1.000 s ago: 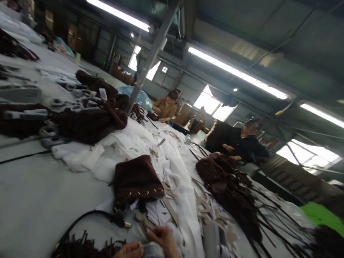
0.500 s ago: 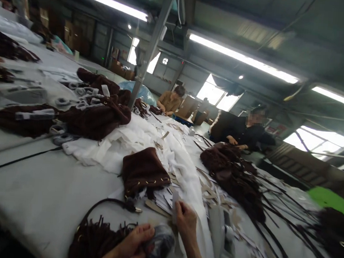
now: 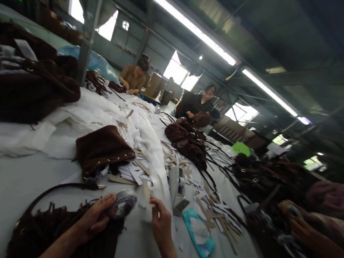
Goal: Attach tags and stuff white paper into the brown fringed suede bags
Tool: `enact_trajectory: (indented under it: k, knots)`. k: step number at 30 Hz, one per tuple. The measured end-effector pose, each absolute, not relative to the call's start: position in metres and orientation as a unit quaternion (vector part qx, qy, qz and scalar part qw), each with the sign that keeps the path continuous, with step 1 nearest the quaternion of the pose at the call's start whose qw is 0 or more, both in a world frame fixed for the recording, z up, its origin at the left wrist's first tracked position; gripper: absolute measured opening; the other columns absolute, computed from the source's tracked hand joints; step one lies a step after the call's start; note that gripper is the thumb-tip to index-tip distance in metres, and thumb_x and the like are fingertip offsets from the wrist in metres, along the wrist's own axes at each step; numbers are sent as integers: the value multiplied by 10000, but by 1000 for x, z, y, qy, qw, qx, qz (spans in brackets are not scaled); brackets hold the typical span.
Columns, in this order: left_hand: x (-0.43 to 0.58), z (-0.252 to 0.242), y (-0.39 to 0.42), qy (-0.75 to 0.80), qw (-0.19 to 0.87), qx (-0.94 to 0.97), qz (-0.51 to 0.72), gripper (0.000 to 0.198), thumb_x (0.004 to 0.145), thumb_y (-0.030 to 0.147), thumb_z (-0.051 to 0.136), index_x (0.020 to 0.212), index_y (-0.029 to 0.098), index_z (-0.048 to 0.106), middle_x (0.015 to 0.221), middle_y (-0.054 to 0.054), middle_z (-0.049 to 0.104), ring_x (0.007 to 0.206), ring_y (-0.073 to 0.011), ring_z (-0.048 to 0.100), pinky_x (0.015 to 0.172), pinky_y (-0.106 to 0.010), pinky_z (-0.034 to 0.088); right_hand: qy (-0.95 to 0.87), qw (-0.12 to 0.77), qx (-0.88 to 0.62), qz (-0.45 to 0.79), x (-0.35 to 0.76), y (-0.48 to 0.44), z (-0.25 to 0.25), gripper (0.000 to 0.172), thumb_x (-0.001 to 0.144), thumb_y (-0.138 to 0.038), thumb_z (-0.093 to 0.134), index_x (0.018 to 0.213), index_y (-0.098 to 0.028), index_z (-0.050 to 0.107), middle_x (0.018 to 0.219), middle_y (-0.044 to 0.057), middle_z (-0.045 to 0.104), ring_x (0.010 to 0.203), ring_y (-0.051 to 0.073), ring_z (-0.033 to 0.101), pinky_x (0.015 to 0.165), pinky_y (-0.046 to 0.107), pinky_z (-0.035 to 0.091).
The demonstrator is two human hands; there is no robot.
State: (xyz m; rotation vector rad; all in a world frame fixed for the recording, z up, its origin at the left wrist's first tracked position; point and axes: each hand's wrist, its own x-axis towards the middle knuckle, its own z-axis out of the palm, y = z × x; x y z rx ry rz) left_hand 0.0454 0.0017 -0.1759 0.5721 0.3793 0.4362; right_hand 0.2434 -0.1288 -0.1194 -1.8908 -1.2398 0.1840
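Note:
My left hand (image 3: pixel 98 214) grips a coil wrapped in clear plastic (image 3: pixel 126 203), which looks grey and blurred. Beneath that hand lies a dark brown fringed bag (image 3: pixel 59 231), its curved handle (image 3: pixel 54 187) standing out to the left. Just to the right, my right hand (image 3: pixel 161 223) pinches a pale paper strip (image 3: pixel 145 194) between thumb and fingers, apart from the coil. Beyond both hands a brown drawstring pouch (image 3: pixel 103 149) with gold eyelets rests beside scattered paper and card strips (image 3: pixel 137 172).
White sheeting (image 3: pixel 147 143) runs along the table. A tape dispenser (image 3: pixel 179 189) and a turquoise packet (image 3: pixel 199 234) lie to my right. Brown bags (image 3: pixel 187 142) are heaped beyond. A co-worker's hands (image 3: pixel 298 222) work at the right edge; two people sit across.
The view has swung right, bringing the turquoise packet and the nearby co-worker's hands into sight. My hands still hold the coil and the strip. The far person in black now has a brown item raised.

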Motion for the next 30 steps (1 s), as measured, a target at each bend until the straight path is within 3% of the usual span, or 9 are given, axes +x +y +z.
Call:
enact_trajectory:
  k: [3, 6, 10, 14, 18, 24, 30]
  knots:
    - [44, -179, 3, 183, 919, 282, 208, 344, 803, 438, 656, 767, 199, 412, 683, 73, 598, 215, 50, 265, 262, -99, 85, -489, 356, -795, 52, 243, -157, -132, 316, 849, -192, 390, 935, -180, 694, 1049, 89, 713, 975, 199, 659, 886, 314, 496]
    - [44, -178, 3, 180, 918, 285, 207, 357, 795, 448, 658, 750, 198, 408, 658, 80, 582, 214, 47, 262, 258, -97, 90, -442, 340, -830, 20, 246, -163, -130, 319, 873, -237, 399, 1012, -146, 672, 977, 114, 717, 859, 205, 671, 777, 305, 514]
    - [45, -177, 2, 188, 915, 283, 217, 369, 775, 463, 670, 744, 196, 417, 648, 86, 577, 213, 48, 256, 256, -94, 90, -442, 281, -852, 10, 241, -138, -126, 234, 864, -275, 485, 919, -176, 690, 862, 80, 710, 773, 190, 661, 737, 280, 488]
    - [45, -177, 2, 194, 911, 291, 219, 330, 802, 457, 639, 766, 186, 455, 650, 73, 587, 222, 51, 259, 263, -94, 90, -435, 197, -878, -1, 226, -102, -138, 191, 803, -298, 600, 901, -161, 690, 878, 123, 696, 813, 249, 667, 726, 322, 482]
    - [46, -175, 2, 195, 914, 286, 213, 332, 814, 460, 624, 753, 181, 454, 634, 69, 584, 222, 54, 231, 264, -101, 75, -407, 154, -900, -13, 221, -74, -151, 246, 834, -336, 570, 961, -151, 672, 1030, 186, 671, 928, 290, 650, 779, 356, 471]
    - [47, -173, 3, 192, 913, 284, 223, 324, 813, 442, 631, 755, 190, 436, 642, 78, 574, 217, 51, 243, 266, -103, 63, -391, 153, -907, 21, 233, -50, -156, 193, 805, -262, 567, 916, -148, 675, 1002, 189, 685, 949, 300, 639, 774, 349, 449]
    - [48, -170, 3, 178, 915, 289, 220, 313, 836, 442, 602, 753, 191, 434, 663, 73, 578, 220, 46, 247, 264, -113, 58, -411, 243, -874, 94, 249, -53, -149, 254, 808, -310, 512, 620, -178, 622, 646, 72, 663, 656, 198, 613, 603, 274, 386]
